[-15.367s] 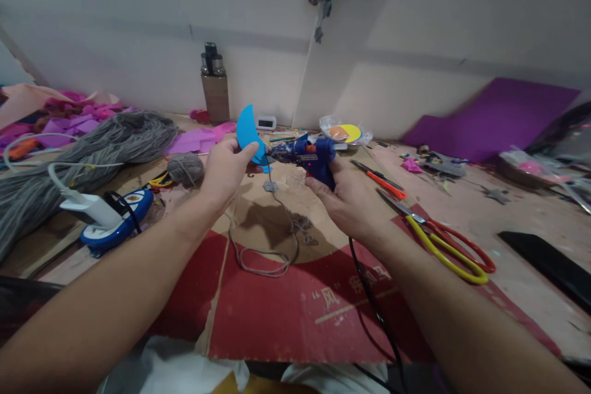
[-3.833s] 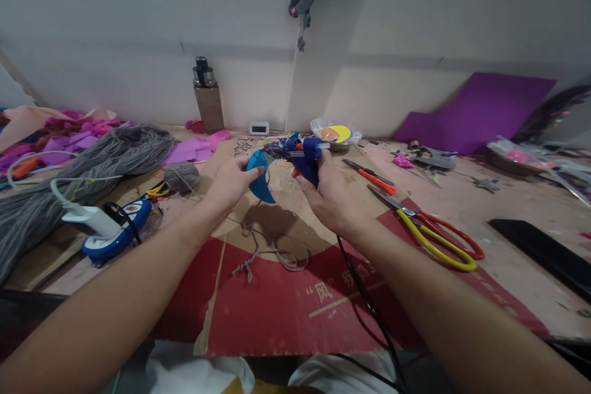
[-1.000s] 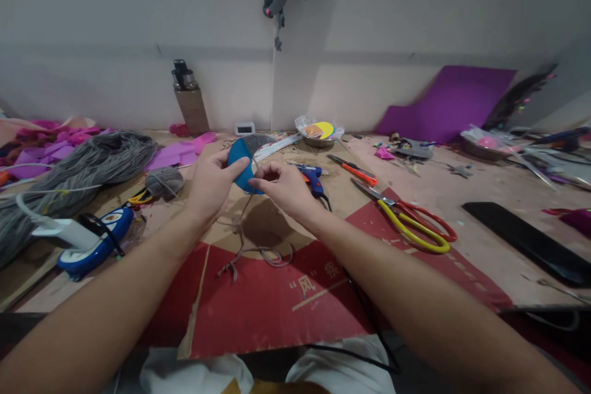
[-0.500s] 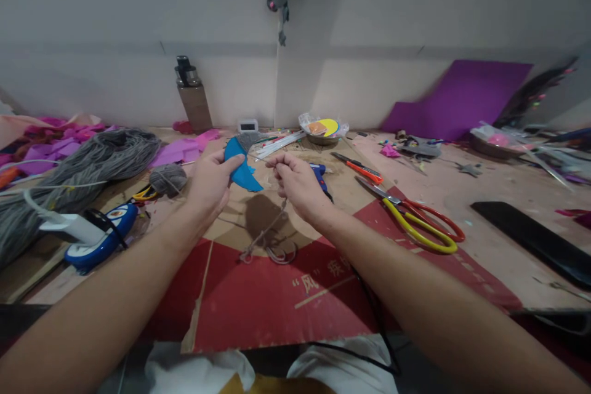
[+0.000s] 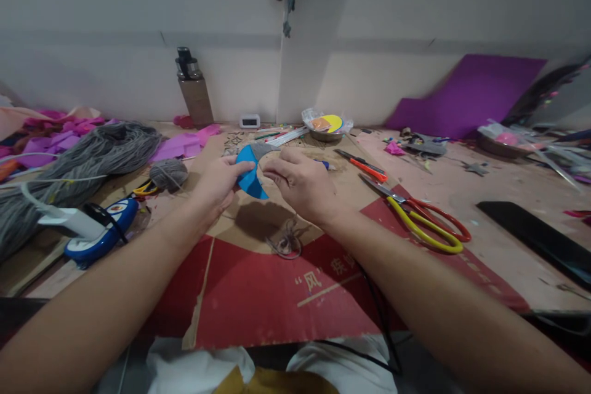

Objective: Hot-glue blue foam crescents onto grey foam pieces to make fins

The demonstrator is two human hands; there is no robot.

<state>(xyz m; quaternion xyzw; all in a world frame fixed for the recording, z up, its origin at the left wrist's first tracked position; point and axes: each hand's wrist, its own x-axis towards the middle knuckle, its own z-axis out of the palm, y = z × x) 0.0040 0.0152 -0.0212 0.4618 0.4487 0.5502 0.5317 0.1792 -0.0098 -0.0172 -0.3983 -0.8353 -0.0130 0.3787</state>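
My left hand (image 5: 220, 183) pinches a bright blue crescent (image 5: 249, 180), apparently felt, between thumb and fingers above the cardboard. A grey piece (image 5: 264, 149) shows behind its upper tip; whether the two are joined I cannot tell. Close to the crescent's inner edge, my right hand (image 5: 302, 183) is closed with its fingertips pinched together on grey yarn. Below that hand the yarn (image 5: 287, 245) trails down into a loose tangle on the cardboard. The pinched fingertips hide any needle or yarn end.
Red-and-brown cardboard (image 5: 258, 301) lies under my hands. To the right are large scissors (image 5: 415, 212), a utility knife (image 5: 364, 167) and a black slab (image 5: 530, 237). Leftward sit a grey yarn ball (image 5: 168, 174), yarn skein (image 5: 115, 154) and blue power strip (image 5: 104, 237). A small bowl (image 5: 327, 134) stands behind.
My right hand has come nearer the crescent and turned, its back now more towards me. The yarn tangle has drawn together and shifted right. The view has shifted slightly.
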